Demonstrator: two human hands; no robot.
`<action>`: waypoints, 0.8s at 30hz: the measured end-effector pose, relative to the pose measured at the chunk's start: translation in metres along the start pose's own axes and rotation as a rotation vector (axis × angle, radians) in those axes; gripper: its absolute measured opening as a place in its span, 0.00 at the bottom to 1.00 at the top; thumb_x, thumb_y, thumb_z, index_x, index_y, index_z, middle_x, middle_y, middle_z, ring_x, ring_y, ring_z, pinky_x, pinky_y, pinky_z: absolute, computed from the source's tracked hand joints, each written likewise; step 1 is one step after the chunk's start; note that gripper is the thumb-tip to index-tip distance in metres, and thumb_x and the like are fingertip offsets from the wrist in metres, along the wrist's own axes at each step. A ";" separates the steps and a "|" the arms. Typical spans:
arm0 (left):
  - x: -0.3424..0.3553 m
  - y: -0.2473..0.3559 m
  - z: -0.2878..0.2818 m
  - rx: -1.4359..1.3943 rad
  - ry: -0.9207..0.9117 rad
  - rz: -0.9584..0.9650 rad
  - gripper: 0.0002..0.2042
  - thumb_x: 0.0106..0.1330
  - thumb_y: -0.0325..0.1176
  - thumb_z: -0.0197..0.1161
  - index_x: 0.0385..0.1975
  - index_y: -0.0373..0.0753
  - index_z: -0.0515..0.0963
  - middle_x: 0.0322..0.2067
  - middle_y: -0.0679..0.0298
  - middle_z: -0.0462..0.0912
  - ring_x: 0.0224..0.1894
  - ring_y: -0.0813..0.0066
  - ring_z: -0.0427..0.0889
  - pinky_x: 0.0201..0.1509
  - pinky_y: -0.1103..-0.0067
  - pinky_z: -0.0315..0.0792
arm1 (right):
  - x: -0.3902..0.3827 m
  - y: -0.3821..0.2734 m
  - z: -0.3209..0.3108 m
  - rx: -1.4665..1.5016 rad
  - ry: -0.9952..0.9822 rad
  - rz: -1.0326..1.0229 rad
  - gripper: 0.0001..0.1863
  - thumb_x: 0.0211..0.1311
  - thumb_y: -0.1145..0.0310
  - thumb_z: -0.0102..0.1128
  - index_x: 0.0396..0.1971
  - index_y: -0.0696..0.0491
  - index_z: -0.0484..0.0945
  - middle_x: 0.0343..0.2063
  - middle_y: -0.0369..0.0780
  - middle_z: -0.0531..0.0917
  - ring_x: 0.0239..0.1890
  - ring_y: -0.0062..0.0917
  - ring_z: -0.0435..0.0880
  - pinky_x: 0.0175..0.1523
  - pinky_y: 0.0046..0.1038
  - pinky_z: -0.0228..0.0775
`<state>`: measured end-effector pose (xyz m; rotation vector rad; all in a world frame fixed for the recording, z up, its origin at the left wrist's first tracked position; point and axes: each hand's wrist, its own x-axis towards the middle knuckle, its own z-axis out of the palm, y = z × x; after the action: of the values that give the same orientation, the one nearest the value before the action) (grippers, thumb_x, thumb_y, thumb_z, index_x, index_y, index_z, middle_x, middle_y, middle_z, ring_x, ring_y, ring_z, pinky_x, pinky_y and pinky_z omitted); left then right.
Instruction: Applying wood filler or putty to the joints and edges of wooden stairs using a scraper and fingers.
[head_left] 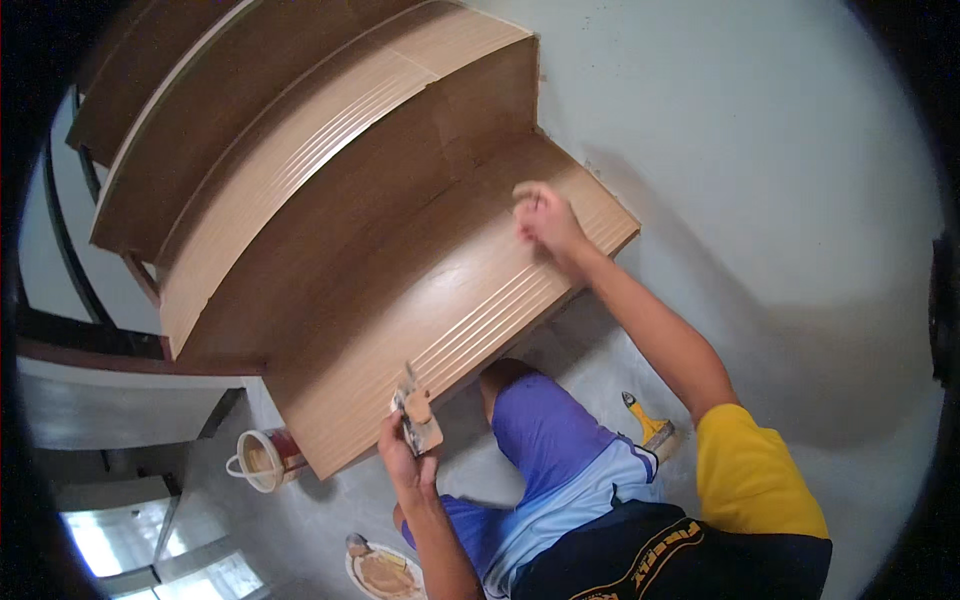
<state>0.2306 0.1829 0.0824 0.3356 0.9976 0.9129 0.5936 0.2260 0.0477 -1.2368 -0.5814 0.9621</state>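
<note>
My left hand is closed around a small flat putty knife carrying a lump of tan putty. It is held up by the front edge of the lowest wood-toned stair tread. Farther right, my right hand is over the right part of the same tread, its fingers curled and somewhat blurred. A small tan bit shows at its fingertips, too unclear to name. I cannot tell whether that hand touches the tread.
More curved steps rise at the upper left, beside a pale wall. On the grey floor are a white-rimmed bucket at left, a round container of tan paste below, and a yellow-handled brush at right.
</note>
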 end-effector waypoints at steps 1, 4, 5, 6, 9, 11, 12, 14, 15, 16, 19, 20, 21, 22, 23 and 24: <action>0.000 0.001 0.000 0.002 -0.008 -0.006 0.13 0.66 0.35 0.48 0.40 0.35 0.76 0.27 0.65 0.82 0.24 0.78 0.80 0.24 0.82 0.76 | 0.030 0.001 -0.010 -0.056 0.131 -0.040 0.24 0.51 0.81 0.52 0.51 0.61 0.65 0.27 0.42 0.77 0.20 0.22 0.76 0.21 0.23 0.71; 0.009 0.000 -0.008 -0.013 0.109 -0.036 0.12 0.65 0.35 0.49 0.38 0.34 0.76 0.24 0.67 0.80 0.20 0.78 0.78 0.22 0.82 0.75 | 0.090 -0.003 -0.030 -0.174 0.307 -0.004 0.28 0.51 0.80 0.53 0.56 0.62 0.62 0.25 0.42 0.78 0.15 0.25 0.77 0.17 0.25 0.70; 0.011 0.000 -0.013 -0.011 0.113 -0.039 0.12 0.65 0.35 0.49 0.38 0.34 0.76 0.24 0.67 0.80 0.20 0.78 0.78 0.22 0.82 0.75 | 0.101 -0.004 -0.028 -0.216 0.332 0.020 0.30 0.53 0.79 0.53 0.58 0.61 0.59 0.24 0.42 0.78 0.16 0.25 0.77 0.18 0.26 0.72; 0.014 0.000 -0.015 -0.039 0.143 -0.032 0.13 0.64 0.35 0.49 0.40 0.33 0.75 0.23 0.67 0.80 0.20 0.78 0.77 0.22 0.83 0.74 | 0.110 -0.003 -0.026 -0.259 0.357 0.043 0.31 0.55 0.78 0.53 0.61 0.59 0.57 0.23 0.41 0.77 0.16 0.26 0.78 0.18 0.26 0.73; 0.020 0.000 -0.033 -0.101 0.140 -0.055 0.16 0.64 0.35 0.49 0.44 0.31 0.75 0.22 0.66 0.78 0.19 0.79 0.76 0.20 0.84 0.73 | 0.129 -0.002 -0.022 -0.324 0.368 0.066 0.35 0.54 0.78 0.54 0.63 0.59 0.54 0.22 0.43 0.78 0.17 0.28 0.80 0.19 0.27 0.75; 0.024 -0.001 -0.036 -0.079 0.153 -0.060 0.16 0.64 0.35 0.49 0.44 0.31 0.75 0.22 0.66 0.78 0.19 0.81 0.76 0.18 0.85 0.71 | 0.135 -0.001 -0.020 -0.389 0.370 0.054 0.36 0.53 0.78 0.54 0.64 0.59 0.53 0.22 0.43 0.78 0.16 0.28 0.79 0.19 0.27 0.75; 0.025 -0.002 -0.032 -0.080 0.155 -0.064 0.16 0.64 0.35 0.49 0.44 0.31 0.75 0.22 0.66 0.78 0.19 0.81 0.76 0.18 0.85 0.71 | 0.137 0.000 -0.019 -0.453 0.372 0.038 0.37 0.53 0.78 0.54 0.64 0.59 0.53 0.22 0.44 0.78 0.15 0.27 0.79 0.18 0.27 0.75; 0.026 -0.005 -0.024 -0.084 0.246 -0.049 0.15 0.64 0.36 0.49 0.43 0.32 0.75 0.21 0.67 0.77 0.18 0.82 0.74 0.16 0.85 0.69 | 0.138 -0.003 -0.015 -0.508 0.355 0.035 0.37 0.53 0.77 0.55 0.64 0.58 0.53 0.22 0.44 0.78 0.15 0.27 0.79 0.18 0.27 0.74; 0.027 -0.005 -0.028 -0.083 0.249 -0.047 0.15 0.64 0.36 0.49 0.43 0.32 0.75 0.21 0.67 0.77 0.18 0.82 0.74 0.16 0.85 0.69 | 0.136 -0.007 -0.009 -0.561 0.337 0.029 0.37 0.52 0.75 0.55 0.65 0.58 0.53 0.21 0.44 0.79 0.15 0.27 0.78 0.18 0.26 0.73; 0.028 -0.006 -0.034 -0.078 0.209 -0.060 0.15 0.64 0.36 0.49 0.43 0.32 0.75 0.20 0.67 0.76 0.18 0.81 0.74 0.16 0.86 0.69 | 0.137 -0.007 -0.004 -0.558 0.333 0.031 0.37 0.52 0.75 0.55 0.65 0.58 0.53 0.21 0.44 0.79 0.15 0.27 0.78 0.18 0.26 0.73; 0.033 -0.014 -0.036 -0.080 0.152 -0.084 0.14 0.64 0.36 0.50 0.42 0.33 0.75 0.19 0.68 0.75 0.17 0.81 0.72 0.16 0.85 0.68 | 0.157 -0.013 -0.024 -0.738 0.307 0.105 0.36 0.51 0.71 0.55 0.63 0.60 0.57 0.19 0.43 0.79 0.15 0.27 0.78 0.17 0.29 0.71; 0.033 -0.015 -0.038 -0.080 0.167 -0.078 0.14 0.64 0.36 0.50 0.41 0.33 0.75 0.19 0.69 0.74 0.16 0.81 0.71 0.16 0.85 0.68 | 0.162 -0.014 -0.024 -0.930 0.216 0.170 0.35 0.50 0.70 0.54 0.61 0.60 0.59 0.17 0.43 0.79 0.15 0.27 0.78 0.17 0.30 0.70; 0.032 -0.015 -0.040 -0.080 0.163 -0.077 0.14 0.64 0.36 0.50 0.41 0.33 0.75 0.19 0.69 0.74 0.16 0.81 0.71 0.16 0.85 0.68 | 0.166 -0.014 -0.025 -1.121 0.122 0.236 0.34 0.50 0.69 0.54 0.60 0.61 0.60 0.16 0.43 0.79 0.14 0.28 0.78 0.17 0.31 0.69; 0.031 -0.014 -0.043 -0.088 0.154 -0.081 0.14 0.64 0.36 0.50 0.40 0.33 0.75 0.18 0.69 0.74 0.16 0.81 0.71 0.16 0.85 0.67 | 0.164 -0.010 -0.026 -1.121 0.125 0.234 0.34 0.50 0.69 0.54 0.60 0.61 0.60 0.16 0.43 0.79 0.14 0.28 0.78 0.17 0.31 0.69; 0.030 -0.009 -0.050 -0.095 0.163 -0.069 0.13 0.64 0.36 0.50 0.39 0.33 0.75 0.18 0.70 0.73 0.16 0.80 0.71 0.16 0.85 0.67 | 0.155 -0.003 -0.007 -1.031 0.085 0.241 0.30 0.50 0.68 0.54 0.55 0.62 0.65 0.15 0.43 0.79 0.14 0.28 0.78 0.17 0.32 0.69; 0.029 -0.009 -0.048 -0.097 0.159 -0.065 0.13 0.64 0.36 0.50 0.39 0.33 0.75 0.18 0.70 0.73 0.16 0.80 0.71 0.16 0.85 0.67 | 0.152 0.001 -0.006 -0.952 0.065 0.246 0.26 0.50 0.68 0.53 0.50 0.63 0.70 0.14 0.43 0.78 0.13 0.29 0.78 0.17 0.33 0.69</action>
<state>0.2014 0.1933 0.0350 0.1493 1.0999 0.9357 0.6751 0.3532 0.0268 -2.2160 -0.8944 0.8516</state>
